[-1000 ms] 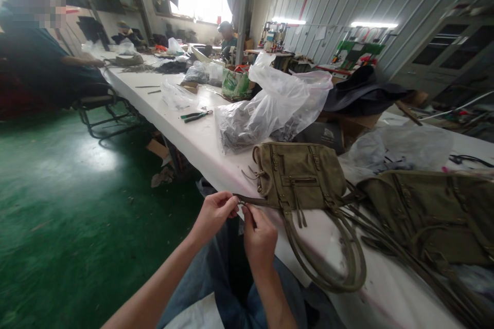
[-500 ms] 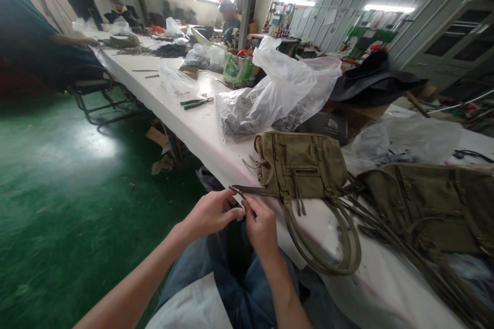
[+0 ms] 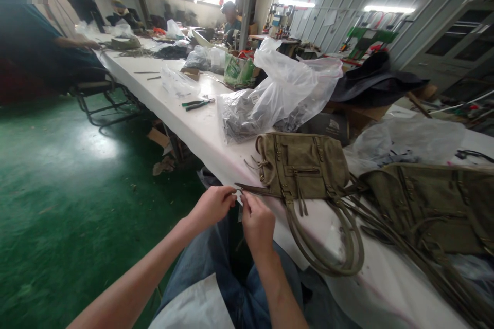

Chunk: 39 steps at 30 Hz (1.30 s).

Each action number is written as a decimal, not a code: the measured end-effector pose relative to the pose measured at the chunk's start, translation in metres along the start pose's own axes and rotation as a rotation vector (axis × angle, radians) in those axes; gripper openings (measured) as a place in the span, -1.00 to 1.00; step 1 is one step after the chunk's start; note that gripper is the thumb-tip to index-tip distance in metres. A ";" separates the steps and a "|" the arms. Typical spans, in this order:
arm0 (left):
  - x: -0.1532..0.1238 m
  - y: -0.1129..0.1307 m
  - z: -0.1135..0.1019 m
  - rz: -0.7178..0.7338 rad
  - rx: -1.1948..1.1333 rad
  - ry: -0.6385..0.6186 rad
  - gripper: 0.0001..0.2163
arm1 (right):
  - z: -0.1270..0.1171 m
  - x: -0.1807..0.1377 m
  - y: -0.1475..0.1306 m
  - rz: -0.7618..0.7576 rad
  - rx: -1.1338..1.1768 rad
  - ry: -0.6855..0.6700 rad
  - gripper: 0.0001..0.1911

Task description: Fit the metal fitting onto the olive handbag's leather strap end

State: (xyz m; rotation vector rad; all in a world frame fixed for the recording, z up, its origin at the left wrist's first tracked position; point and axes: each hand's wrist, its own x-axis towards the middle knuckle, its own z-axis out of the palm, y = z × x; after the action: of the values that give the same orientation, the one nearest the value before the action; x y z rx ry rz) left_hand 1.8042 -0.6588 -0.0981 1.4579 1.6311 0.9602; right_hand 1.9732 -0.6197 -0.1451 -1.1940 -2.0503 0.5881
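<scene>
An olive canvas handbag [image 3: 304, 164] lies on the long white table [image 3: 200, 139], its looped handles [image 3: 339, 247] hanging toward me. A thin olive strap [image 3: 254, 189] runs from the bag's left side out past the table edge. My left hand [image 3: 212, 205] pinches the strap's free end with closed fingers. My right hand [image 3: 257, 223] is closed on the same strap just beside it, fingertips nearly touching the left hand's. Both hands hover over my lap in front of the table edge.
A second olive bag [image 3: 428, 205] with loose straps lies to the right. Clear plastic bags of dark parts [image 3: 270, 103] sit behind the handbag, pliers [image 3: 196, 104] farther along. Another person [image 3: 34, 51] sits at the far left end. Green floor [image 3: 57, 175] on the left.
Both hands stay pinched on the strap end, shifting slightly; the fingertips have drawn closer together. The camera view tilted a little between frames.
</scene>
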 end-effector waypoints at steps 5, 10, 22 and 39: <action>-0.003 -0.001 0.006 0.035 0.023 -0.073 -0.69 | -0.007 -0.002 0.002 0.092 0.250 -0.033 -0.64; -0.007 -0.005 0.009 0.059 0.181 0.010 -0.69 | -0.014 -0.006 0.004 0.058 0.289 -0.079 -0.63; -0.001 0.012 -0.005 0.249 0.567 0.007 -0.72 | -0.003 0.001 -0.008 -0.002 -0.121 0.013 -0.63; -0.054 -0.026 0.041 -0.222 -0.817 -0.092 -0.65 | -0.022 -0.054 -0.003 0.699 0.928 -0.260 -0.45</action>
State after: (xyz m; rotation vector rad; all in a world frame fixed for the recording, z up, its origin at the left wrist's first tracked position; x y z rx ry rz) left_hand 1.8342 -0.7126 -0.1374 0.7318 1.0882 1.2083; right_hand 2.0072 -0.6677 -0.1464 -1.2206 -1.1737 1.8477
